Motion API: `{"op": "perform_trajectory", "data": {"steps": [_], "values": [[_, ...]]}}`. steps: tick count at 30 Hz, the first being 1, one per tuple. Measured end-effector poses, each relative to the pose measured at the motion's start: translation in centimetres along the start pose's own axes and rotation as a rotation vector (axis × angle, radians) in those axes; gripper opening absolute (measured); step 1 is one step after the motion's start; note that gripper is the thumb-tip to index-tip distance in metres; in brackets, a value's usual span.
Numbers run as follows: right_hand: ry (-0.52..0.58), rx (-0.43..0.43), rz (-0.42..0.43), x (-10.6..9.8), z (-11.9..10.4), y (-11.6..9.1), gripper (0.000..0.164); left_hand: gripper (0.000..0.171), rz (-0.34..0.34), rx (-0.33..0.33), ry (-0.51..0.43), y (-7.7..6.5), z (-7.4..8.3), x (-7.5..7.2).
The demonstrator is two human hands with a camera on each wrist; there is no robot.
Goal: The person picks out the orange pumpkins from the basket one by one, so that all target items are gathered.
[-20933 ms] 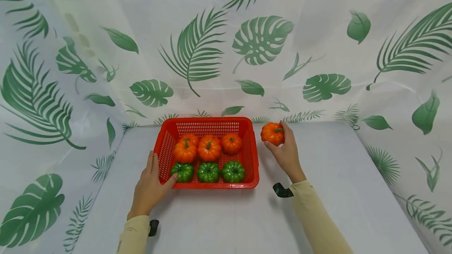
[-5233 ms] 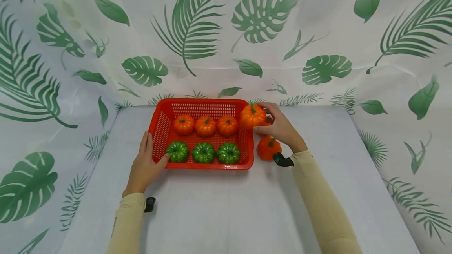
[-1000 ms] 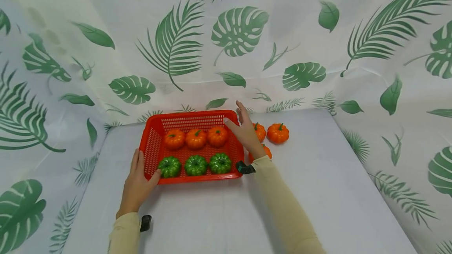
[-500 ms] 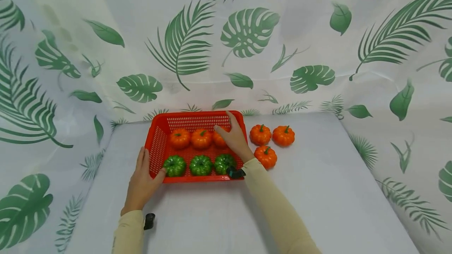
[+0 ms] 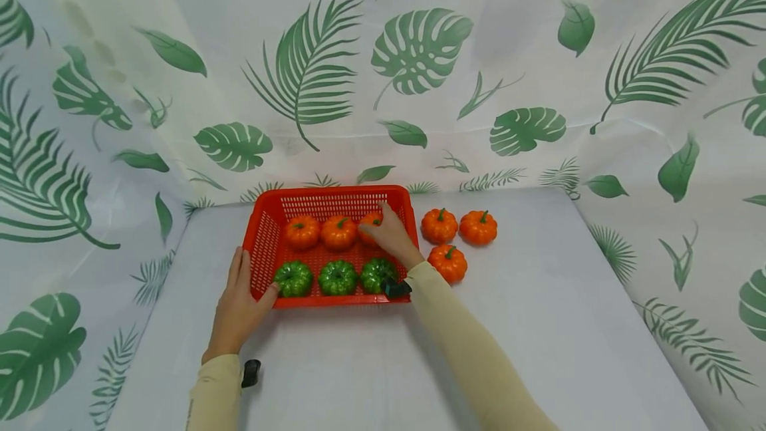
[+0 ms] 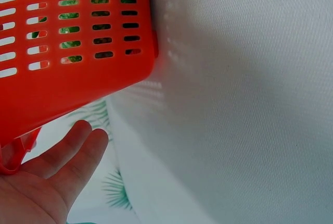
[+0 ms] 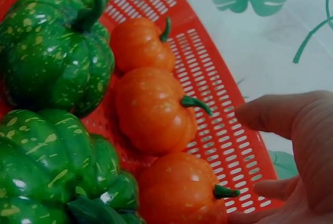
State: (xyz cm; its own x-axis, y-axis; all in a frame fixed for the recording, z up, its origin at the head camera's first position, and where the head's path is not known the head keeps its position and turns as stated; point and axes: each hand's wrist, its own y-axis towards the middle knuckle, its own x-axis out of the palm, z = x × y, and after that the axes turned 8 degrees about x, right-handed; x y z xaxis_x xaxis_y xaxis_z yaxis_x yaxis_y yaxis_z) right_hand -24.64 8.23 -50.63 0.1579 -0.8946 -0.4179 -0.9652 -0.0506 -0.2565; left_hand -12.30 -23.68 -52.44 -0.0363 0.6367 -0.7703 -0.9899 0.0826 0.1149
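Orange pumpkin (image 7: 176, 185): right hand (image 5: 391, 235) now closer, spread, empty; left hand (image 5: 238, 311) outstretched on basket (image 5: 335, 301).

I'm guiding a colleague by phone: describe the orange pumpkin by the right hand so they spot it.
Start at the red basket on the table. Behind its three green pumpkins, go to the right end of the row of orange ones. Unlike its two row-mates, this orange pumpkin is partly covered by the right hand.

Head view high, facing fwd/dn; wrist views close; all share basket (image 5: 335, 301).
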Motion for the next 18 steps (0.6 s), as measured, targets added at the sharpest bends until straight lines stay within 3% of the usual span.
{"op": "perform_trajectory", "data": {"steps": [11,18], "values": [[-0.186,-0.009,-0.05,0.41,0.56,0.32,0.073,0.094,0.0,-0.019,-0.016,-0.18,-0.13,0.46],[-0.245,0.022,-0.073,0.62,0.35,0.43,0.083,0.095,0.004,-0.012,-0.006,0.01,-0.21,0.16]]}}
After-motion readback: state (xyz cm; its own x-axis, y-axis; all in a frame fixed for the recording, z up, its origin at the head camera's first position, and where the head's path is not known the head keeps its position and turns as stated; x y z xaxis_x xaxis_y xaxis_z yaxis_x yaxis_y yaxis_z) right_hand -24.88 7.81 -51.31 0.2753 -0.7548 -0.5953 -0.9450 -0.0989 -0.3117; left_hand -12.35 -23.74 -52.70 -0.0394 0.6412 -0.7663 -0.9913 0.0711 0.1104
